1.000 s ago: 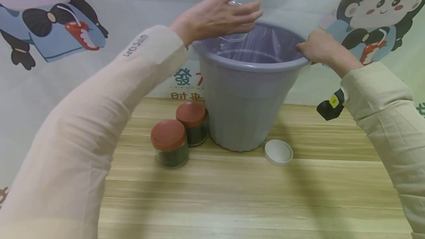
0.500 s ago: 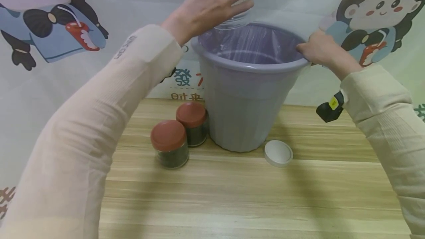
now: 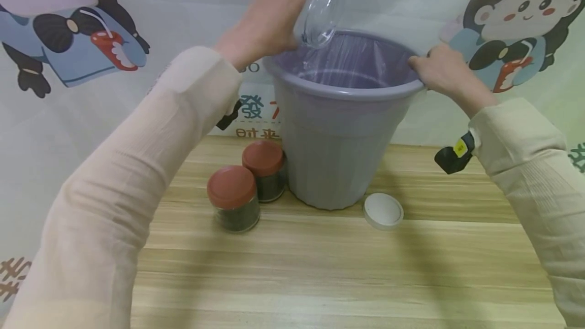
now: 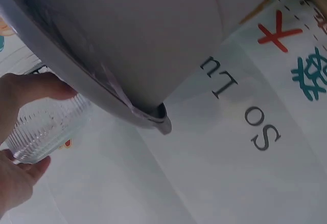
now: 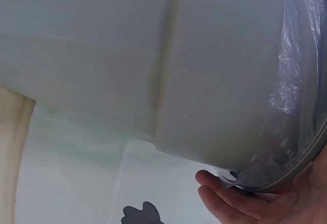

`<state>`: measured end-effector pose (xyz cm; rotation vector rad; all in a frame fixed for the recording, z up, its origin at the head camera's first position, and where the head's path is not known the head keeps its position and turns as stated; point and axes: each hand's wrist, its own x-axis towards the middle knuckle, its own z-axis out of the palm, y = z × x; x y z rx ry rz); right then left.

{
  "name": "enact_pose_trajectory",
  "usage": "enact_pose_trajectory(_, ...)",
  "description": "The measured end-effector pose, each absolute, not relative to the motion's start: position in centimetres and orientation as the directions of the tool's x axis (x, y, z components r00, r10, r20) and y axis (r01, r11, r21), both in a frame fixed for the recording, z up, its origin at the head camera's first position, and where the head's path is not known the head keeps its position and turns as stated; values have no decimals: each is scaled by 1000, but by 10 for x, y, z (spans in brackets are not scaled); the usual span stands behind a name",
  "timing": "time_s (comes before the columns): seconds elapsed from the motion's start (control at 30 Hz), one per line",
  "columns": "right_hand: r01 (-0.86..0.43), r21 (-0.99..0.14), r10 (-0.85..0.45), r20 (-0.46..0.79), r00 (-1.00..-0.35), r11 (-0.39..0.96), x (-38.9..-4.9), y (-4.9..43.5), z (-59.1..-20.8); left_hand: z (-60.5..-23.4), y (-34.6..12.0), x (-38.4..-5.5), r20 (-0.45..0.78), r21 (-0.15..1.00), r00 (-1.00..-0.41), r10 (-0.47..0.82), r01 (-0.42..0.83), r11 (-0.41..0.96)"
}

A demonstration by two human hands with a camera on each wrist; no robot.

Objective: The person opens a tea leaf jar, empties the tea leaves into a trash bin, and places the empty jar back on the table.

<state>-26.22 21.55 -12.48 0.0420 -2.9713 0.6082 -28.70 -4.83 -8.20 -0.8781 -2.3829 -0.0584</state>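
Observation:
My left hand (image 3: 271, 17) grips a clear jar (image 3: 322, 17), held tilted at the back left of the bin's opening. In the left wrist view the jar (image 4: 48, 127) shows ribbed walls, with thumb and fingers on either side of it. The tall lavender bin (image 3: 338, 141) stands upright on the table, lined with a thin transparent plastic bag (image 5: 291, 86). On the bin's right rim my right hand (image 3: 443, 70) holds fast, fingers under the lip at the bag's folded edge in the right wrist view.
Two jars with red lids and dark contents, a front one (image 3: 233, 199) and a rear one (image 3: 264, 169), stand left of the bin. A round white lid (image 3: 384, 210) lies on the wooden table (image 3: 338, 268) near the bin's base. Behind hangs a printed cloth (image 3: 205, 9).
My left hand has moved left and up, turning the jar from over the bin's opening to a sideways tilt. My right hand stays on the rim; bin, red-lidded jars and white lid have not moved.

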Motion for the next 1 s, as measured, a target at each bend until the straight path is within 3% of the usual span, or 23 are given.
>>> enact_pose_trajectory(0.37,-63,-417,16,182,-983,907,-261,214,-128,-87,-56,-282,492,214,-799,345,495,842)
enact_pose_trajectory(0.8,-55,-457,30,176,-984,888,-260,215,-130,-93,-73,-275,423,545,-896,133,369,753)
enact_pose_trajectory(1.0,-51,-469,41,184,-982,881,-260,215,-132,-96,-85,-262,404,722,-914,43,347,598)
